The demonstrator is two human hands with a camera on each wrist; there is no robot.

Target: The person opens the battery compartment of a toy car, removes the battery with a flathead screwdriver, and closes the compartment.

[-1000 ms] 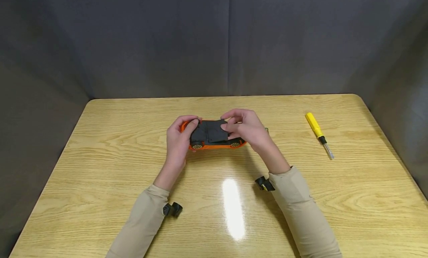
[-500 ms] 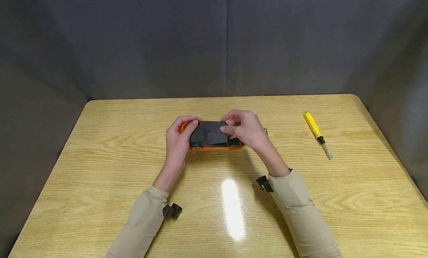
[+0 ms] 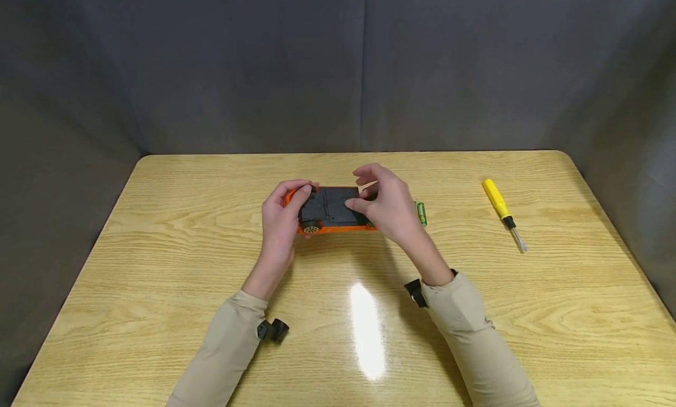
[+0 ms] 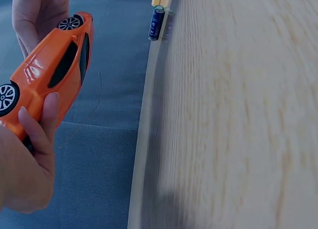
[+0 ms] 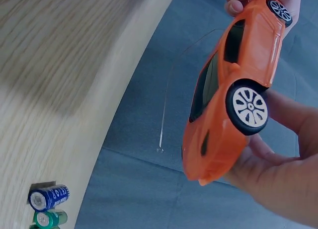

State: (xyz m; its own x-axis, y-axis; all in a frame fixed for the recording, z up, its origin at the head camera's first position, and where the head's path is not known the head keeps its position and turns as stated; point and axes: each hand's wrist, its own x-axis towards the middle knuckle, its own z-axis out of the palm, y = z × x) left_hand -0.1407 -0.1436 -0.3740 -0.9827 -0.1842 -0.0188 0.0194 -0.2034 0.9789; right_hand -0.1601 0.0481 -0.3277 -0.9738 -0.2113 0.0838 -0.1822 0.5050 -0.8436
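An orange toy car (image 3: 343, 229) is held upside down above the table, its black underside facing up. My left hand (image 3: 281, 219) grips its left end, thumb on the underside. A flat black battery cover (image 3: 338, 213) lies over the middle of the underside. On this cover rests the thumb of my right hand (image 3: 389, 206), with the other fingers bent at the far edge and the index finger lifted. In the right wrist view the car's side (image 5: 253, 50) hides much of that hand's contact. Both wrist views show the wheels and windows.
Behind my right hand lies a green battery (image 3: 421, 214); a blue battery (image 5: 48, 196) is beside a green one in the right wrist view. A yellow-handled screwdriver (image 3: 496, 197) lies on the right of the wooden table (image 3: 174, 248). Dark curtains (image 3: 253, 73) enclose the back and sides.
The tilted battery cover has come into line with the car's underside. My right index finger has lifted and that hand has shifted slightly, uncovering more of the green battery. The left hand keeps its grip.
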